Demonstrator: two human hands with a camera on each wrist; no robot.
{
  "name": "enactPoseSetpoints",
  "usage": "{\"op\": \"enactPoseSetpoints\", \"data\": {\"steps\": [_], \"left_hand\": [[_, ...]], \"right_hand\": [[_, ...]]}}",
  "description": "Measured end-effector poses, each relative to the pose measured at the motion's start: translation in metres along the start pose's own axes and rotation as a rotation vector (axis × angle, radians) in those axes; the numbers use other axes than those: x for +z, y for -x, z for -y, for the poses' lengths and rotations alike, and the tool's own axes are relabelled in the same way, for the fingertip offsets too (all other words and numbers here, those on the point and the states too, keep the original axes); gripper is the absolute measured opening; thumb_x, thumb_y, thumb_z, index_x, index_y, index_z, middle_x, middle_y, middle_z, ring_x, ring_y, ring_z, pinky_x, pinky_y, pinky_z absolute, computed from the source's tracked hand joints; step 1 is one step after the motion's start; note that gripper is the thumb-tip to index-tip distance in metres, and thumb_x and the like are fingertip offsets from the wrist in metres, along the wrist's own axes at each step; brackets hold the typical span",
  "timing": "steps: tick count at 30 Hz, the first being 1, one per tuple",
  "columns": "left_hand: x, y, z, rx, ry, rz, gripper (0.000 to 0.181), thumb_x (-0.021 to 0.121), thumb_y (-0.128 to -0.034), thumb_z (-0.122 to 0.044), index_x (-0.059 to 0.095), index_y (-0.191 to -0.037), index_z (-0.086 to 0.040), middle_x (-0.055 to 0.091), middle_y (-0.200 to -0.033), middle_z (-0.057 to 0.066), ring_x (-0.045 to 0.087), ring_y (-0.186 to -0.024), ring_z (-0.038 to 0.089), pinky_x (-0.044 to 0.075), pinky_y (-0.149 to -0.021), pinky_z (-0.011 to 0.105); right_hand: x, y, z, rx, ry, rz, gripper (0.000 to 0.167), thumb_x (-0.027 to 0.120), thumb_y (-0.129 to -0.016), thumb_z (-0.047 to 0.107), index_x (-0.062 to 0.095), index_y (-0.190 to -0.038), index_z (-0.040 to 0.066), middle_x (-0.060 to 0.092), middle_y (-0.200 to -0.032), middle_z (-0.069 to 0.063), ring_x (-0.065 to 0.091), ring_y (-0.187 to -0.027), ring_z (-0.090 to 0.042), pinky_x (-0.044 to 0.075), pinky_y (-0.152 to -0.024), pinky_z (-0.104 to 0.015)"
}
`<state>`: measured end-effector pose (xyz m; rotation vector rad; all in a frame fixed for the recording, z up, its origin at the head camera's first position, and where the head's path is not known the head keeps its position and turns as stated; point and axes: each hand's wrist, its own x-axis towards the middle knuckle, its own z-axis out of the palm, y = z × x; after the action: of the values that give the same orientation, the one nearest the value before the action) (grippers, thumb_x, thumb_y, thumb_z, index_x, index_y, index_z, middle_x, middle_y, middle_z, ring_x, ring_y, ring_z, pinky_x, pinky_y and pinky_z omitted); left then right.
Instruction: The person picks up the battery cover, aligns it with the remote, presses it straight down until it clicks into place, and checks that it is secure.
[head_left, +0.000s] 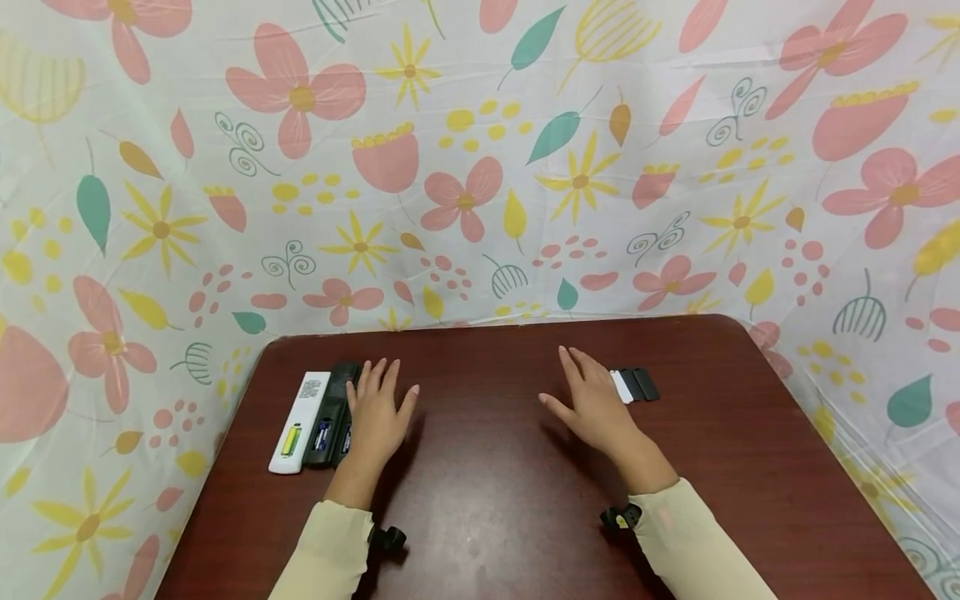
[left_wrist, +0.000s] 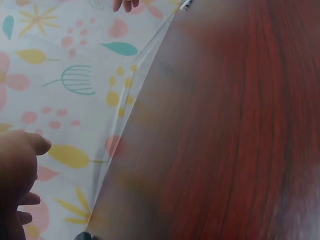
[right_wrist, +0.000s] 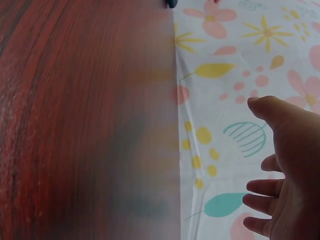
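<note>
In the head view my left hand [head_left: 377, 421] hovers with spread fingers beside the remote controls at the table's left. A white remote control [head_left: 302, 417] lies outermost, a yellow-green battery showing in its lower end. Next to it is a black remote control [head_left: 330, 421] with dark blue batteries exposed; another black one is mostly hidden by my left hand. My right hand [head_left: 600, 408], fingers extended and holding nothing, is left of small flat pieces: a white one [head_left: 622, 387] and black ones [head_left: 641, 385]. Both hands appear in their wrist views, the left [left_wrist: 17, 170] and right [right_wrist: 300, 155].
The dark red-brown wooden table [head_left: 480, 467] has rounded far corners. A white cloth with flowers and leaves [head_left: 465, 200] hangs behind and along both sides of it. A small black device [head_left: 388, 540] is strapped at my left wrist, another [head_left: 621, 517] at my right.
</note>
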<state>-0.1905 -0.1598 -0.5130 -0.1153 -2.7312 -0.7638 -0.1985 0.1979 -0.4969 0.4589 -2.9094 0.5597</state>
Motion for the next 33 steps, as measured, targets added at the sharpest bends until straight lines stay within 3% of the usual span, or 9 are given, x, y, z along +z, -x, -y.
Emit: {"op": "enactPoseSetpoints", "data": {"steps": [9,18,25,29,33], "left_hand": [[-0.013,0.006,0.015,-0.047,0.013,0.002,0.06,0.053,-0.104,-0.044,0.045,-0.151,-0.008,0.043,-0.153,0.021,0.026,-0.151,0.043,0.014,-0.117,0.073],[-0.02,0.015,0.03,-0.104,-0.009,-0.016,0.06,0.056,-0.1031,-0.042,0.046,-0.149,-0.005,0.043,-0.151,0.024,0.028,-0.148,0.044,0.019,-0.116,0.071],[-0.025,0.021,0.037,-0.18,-0.017,-0.077,0.06,0.058,-0.1023,-0.04,0.048,-0.147,-0.002,0.046,-0.149,0.025,0.036,-0.142,0.046,0.03,-0.109,0.069],[-0.026,0.022,0.043,-0.194,-0.032,-0.098,0.059,0.058,-0.1021,-0.038,0.049,-0.145,0.0,0.047,-0.148,0.027,0.037,-0.141,0.047,0.029,-0.109,0.068],[-0.028,0.023,0.05,-0.212,-0.044,-0.083,0.06,0.057,-0.1027,-0.038,0.047,-0.146,0.003,0.045,-0.149,0.028,0.035,-0.142,0.047,0.026,-0.111,0.068]], "right_hand": [[-0.003,0.004,-0.008,0.024,0.002,-0.023,0.086,0.065,-0.095,0.05,0.029,-0.158,0.003,0.041,-0.153,-0.024,0.042,-0.139,-0.045,0.035,-0.114,-0.062],[-0.005,0.011,-0.02,0.062,0.008,-0.028,0.078,0.065,-0.098,0.041,0.035,-0.154,-0.003,0.044,-0.147,-0.029,0.043,-0.134,-0.048,0.037,-0.109,-0.066],[-0.004,0.013,-0.029,0.078,0.032,-0.051,0.066,0.065,-0.098,0.031,0.044,-0.147,-0.008,0.048,-0.141,-0.03,0.046,-0.129,-0.047,0.041,-0.106,-0.063],[-0.003,0.014,-0.033,0.096,0.033,-0.059,0.061,0.065,-0.098,0.028,0.048,-0.144,-0.009,0.049,-0.139,-0.03,0.048,-0.126,-0.047,0.043,-0.104,-0.063],[-0.005,0.015,-0.04,0.109,0.033,-0.051,0.06,0.063,-0.1,0.028,0.047,-0.144,-0.009,0.048,-0.14,-0.031,0.047,-0.127,-0.049,0.043,-0.103,-0.063]]}}
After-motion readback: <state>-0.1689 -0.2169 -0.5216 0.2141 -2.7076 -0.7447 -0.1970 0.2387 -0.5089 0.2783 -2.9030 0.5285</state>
